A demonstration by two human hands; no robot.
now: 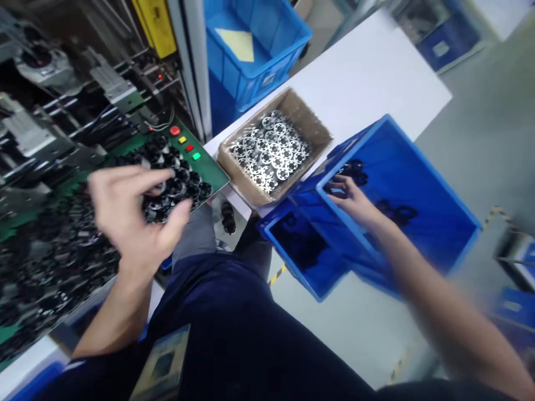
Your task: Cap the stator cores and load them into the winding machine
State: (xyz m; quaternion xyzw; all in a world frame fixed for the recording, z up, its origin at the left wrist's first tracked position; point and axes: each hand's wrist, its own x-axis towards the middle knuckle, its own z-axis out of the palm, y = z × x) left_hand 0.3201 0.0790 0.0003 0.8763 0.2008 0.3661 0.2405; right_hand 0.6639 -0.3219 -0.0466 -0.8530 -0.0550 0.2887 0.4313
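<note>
My left hand (pixel 136 214) hovers over the heap of small black round parts (pixel 179 186) on the green machine table (pixel 213 172). Its thumb and fingers are apart, and I see nothing between them. My right hand (pixel 355 203) reaches over the near left rim of the large blue bin (pixel 434 167). The fingers there are curled round a dark part, mostly hidden by the hand. Just beyond them are black round parts (pixel 355 171), and more black rings (pixel 401 214) lie deeper in the bin.
Shiny metal rings (pixel 273 147) fill a cardboard box (pixel 307 114) on the white table (pixel 376 67). A smaller blue bin (pixel 309 289) adjoins the large one. Behind stands another blue crate (pixel 267 67) holding yellow paper (pixel 236 44). Machine buttons (pixel 189 147) sit near the green table's edge.
</note>
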